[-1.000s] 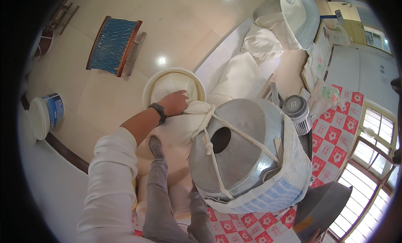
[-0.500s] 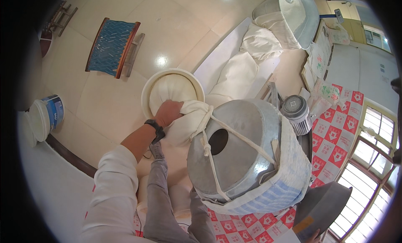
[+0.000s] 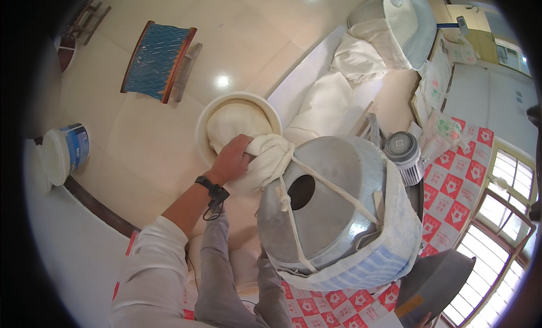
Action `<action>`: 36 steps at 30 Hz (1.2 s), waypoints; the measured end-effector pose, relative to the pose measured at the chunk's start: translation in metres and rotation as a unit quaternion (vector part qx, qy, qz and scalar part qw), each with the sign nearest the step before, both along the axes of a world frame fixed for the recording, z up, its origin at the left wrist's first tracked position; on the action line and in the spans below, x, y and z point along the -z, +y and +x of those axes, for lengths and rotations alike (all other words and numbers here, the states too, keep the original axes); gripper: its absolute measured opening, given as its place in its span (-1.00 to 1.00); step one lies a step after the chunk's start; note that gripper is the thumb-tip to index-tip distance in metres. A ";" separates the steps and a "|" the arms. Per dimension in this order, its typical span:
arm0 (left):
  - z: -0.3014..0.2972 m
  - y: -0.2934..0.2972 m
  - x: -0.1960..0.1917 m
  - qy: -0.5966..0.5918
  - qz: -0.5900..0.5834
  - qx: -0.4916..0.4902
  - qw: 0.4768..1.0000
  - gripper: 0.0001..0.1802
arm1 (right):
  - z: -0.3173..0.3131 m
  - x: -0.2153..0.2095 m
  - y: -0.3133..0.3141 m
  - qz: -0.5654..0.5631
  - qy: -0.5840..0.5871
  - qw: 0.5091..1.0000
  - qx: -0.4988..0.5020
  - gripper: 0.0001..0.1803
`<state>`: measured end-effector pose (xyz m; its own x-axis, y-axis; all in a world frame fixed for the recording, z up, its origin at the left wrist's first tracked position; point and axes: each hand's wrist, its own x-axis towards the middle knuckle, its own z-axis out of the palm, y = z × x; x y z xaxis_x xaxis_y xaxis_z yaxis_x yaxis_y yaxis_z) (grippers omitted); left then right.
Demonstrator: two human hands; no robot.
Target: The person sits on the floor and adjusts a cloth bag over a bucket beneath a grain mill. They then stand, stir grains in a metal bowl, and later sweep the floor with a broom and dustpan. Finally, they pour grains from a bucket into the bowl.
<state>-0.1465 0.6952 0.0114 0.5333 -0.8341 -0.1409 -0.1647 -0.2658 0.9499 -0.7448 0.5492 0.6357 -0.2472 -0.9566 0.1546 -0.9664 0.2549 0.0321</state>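
On the pale tiled floor at far left, a white bucket with a blue label is seen lying near a dark skirting strip, well apart from the work. Further right, a blue woven stool with a wooden frame is seen standing on the tiles. Below it, the left hand, a black watch strapped at its wrist, is closed around a white cloth sleeve at the point where the sleeve leaves the machine. The sleeve's long axis is laid from lower right to upper left: it is tied by white cord to the spout of a grey metal drum and is led down into a cream plastic basin, where its bulging end is rested. The basin is placed just beyond the left hand, up and to the left of the drum. A dark round opening is shown in the drum's side, and blue-striped sacking is wrapped around its lower rim. A small ribbed motor is mounted just beside the drum, over a red and white checked cloth. The right hand is not seen, so its state cannot be told; the left is plainly the nearer to the sleeve.
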 end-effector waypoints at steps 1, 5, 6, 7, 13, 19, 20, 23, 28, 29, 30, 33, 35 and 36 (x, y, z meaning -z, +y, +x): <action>-0.002 0.006 0.010 -0.048 -0.014 -0.022 0.999 -0.61 | -0.002 0.000 0.000 0.010 -0.006 1.000 0.012 -0.25; -0.022 0.033 0.047 -0.291 0.067 -0.142 0.944 -0.57 | -0.017 -0.004 -0.001 -0.001 -0.027 0.999 -0.045 -0.22; -0.028 0.038 0.051 -0.239 0.101 -0.207 0.943 -0.54 | -0.022 -0.003 -0.003 -0.016 -0.032 0.996 -0.087 -0.21; -0.034 0.042 0.053 -0.111 0.167 -0.263 0.944 -0.51 | -0.024 -0.006 -0.003 0.018 -0.004 0.999 -0.036 -0.17; -0.057 0.026 0.055 0.668 0.086 -0.356 0.648 -0.34 | -0.019 -0.009 -0.007 0.015 0.010 1.000 0.009 -0.14; -0.074 0.002 0.106 0.614 0.014 -0.327 0.718 -0.49 | -0.038 -0.017 -0.015 0.058 0.008 0.996 0.073 -0.33; -0.075 -0.002 0.115 0.459 0.044 -0.282 0.841 -0.52 | -0.049 -0.021 -0.017 0.086 0.057 0.992 0.066 -0.37; -0.081 -0.015 0.126 0.149 0.140 -0.217 0.955 -0.63 | -0.090 -0.032 -0.024 0.133 0.198 0.971 -0.022 -0.23; -0.083 -0.031 0.113 0.216 0.121 -0.296 0.922 -0.53 | -0.147 -0.049 -0.037 0.196 0.297 0.932 -0.072 0.32; -0.083 -0.032 0.112 0.286 0.113 -0.332 0.892 -0.52 | -0.153 -0.049 -0.039 0.202 0.308 0.927 -0.065 0.35; -0.085 -0.031 0.111 0.301 0.110 -0.350 0.880 -0.53 | -0.157 -0.050 -0.040 0.206 0.319 0.923 -0.058 0.37; -0.098 -0.010 0.112 0.312 0.101 -0.402 0.855 -0.58 | -0.161 -0.050 -0.041 0.217 0.345 0.912 -0.047 0.46; -0.110 0.019 0.113 0.297 0.135 -0.409 0.852 -0.62 | -0.161 -0.050 -0.041 0.229 0.365 0.901 -0.040 0.52; -0.117 0.036 0.112 0.242 0.178 -0.392 0.870 -0.64 | -0.161 -0.051 -0.042 0.231 0.384 0.893 -0.037 0.55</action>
